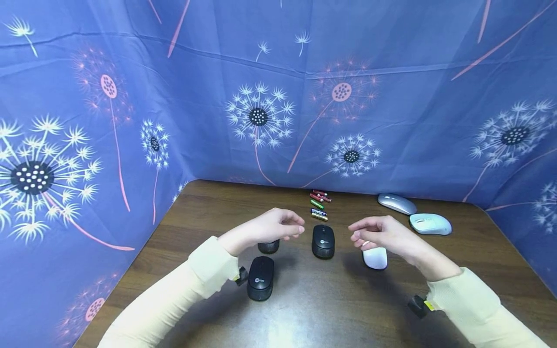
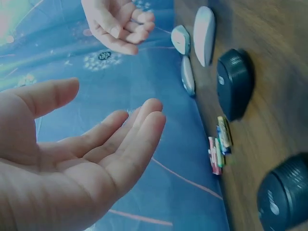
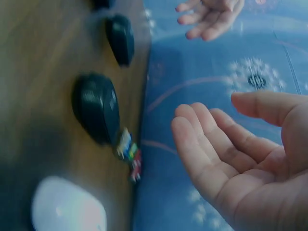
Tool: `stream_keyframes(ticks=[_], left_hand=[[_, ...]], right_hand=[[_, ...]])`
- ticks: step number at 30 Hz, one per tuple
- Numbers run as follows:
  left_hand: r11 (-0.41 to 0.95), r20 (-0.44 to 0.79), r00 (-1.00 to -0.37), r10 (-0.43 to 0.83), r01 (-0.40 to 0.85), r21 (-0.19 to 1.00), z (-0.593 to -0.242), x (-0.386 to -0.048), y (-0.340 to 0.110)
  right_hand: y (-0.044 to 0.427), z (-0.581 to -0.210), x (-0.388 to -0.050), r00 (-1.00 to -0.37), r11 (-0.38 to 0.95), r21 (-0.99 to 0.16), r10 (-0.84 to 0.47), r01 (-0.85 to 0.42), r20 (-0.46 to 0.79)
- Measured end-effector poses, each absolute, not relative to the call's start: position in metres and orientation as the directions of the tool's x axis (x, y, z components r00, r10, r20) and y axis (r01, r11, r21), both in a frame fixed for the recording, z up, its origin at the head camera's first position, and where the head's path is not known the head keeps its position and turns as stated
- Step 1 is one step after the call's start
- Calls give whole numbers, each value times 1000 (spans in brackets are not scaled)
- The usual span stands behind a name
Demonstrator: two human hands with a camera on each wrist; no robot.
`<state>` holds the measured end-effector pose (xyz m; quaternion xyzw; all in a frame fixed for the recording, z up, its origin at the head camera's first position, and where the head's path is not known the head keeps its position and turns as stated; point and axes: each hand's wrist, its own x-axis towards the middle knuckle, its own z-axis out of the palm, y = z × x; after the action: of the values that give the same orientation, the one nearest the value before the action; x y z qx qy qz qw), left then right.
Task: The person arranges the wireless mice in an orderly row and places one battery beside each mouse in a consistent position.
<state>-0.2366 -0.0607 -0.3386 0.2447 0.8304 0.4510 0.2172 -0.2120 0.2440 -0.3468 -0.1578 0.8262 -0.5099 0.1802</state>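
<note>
Both hands hover above the table and hold nothing. My left hand [image 1: 276, 225] has loosely bent fingers, with the thumb apart from them in the left wrist view. Under it a black mouse [image 1: 269, 247] is partly hidden, and a second black mouse [image 1: 260, 278] lies nearer the forearm. Between the hands sits a third black mouse [image 1: 323, 241]. My right hand [image 1: 387, 235], fingers likewise relaxed, is over a white mouse [image 1: 375, 258] and covers its far end. Behind the middle mouse lies a small group of batteries [image 1: 318, 205] in red, green, blue and gold.
A grey mouse [image 1: 397, 203] and a pale mint mouse [image 1: 431, 224] lie at the back right of the brown wooden table [image 1: 209, 208]. A blue curtain [image 1: 196, 111] with dandelion prints hangs behind the table and at its sides. Small black wrist cameras [image 1: 418, 306] sit under the cuffs.
</note>
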Motion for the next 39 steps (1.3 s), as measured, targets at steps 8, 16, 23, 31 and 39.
stream_keyframes(ticks=[8,16,23,31,39], left_hand=[[443,-152,-757,635,196,875,-334,-249,-23],[390,-187,-780,598,79,918,-331,-264,13],[345,-204,-794,573,7,939,-331,-275,40],[309,-169,-810,562,16,951,-338,-284,86],[359,-162,-827,538,52,932,-346,-285,119]], right_hand=[[279,-335,-225,-918,452,-889,-379,-72,-118],[315,-333,-239,-956,527,-845,-282,-88,-77],[343,-337,-248,-978,621,-783,-188,-46,-91],[368,-348,-259,-993,609,-793,-77,25,-91],[389,-362,-268,-998,583,-811,8,50,-56]])
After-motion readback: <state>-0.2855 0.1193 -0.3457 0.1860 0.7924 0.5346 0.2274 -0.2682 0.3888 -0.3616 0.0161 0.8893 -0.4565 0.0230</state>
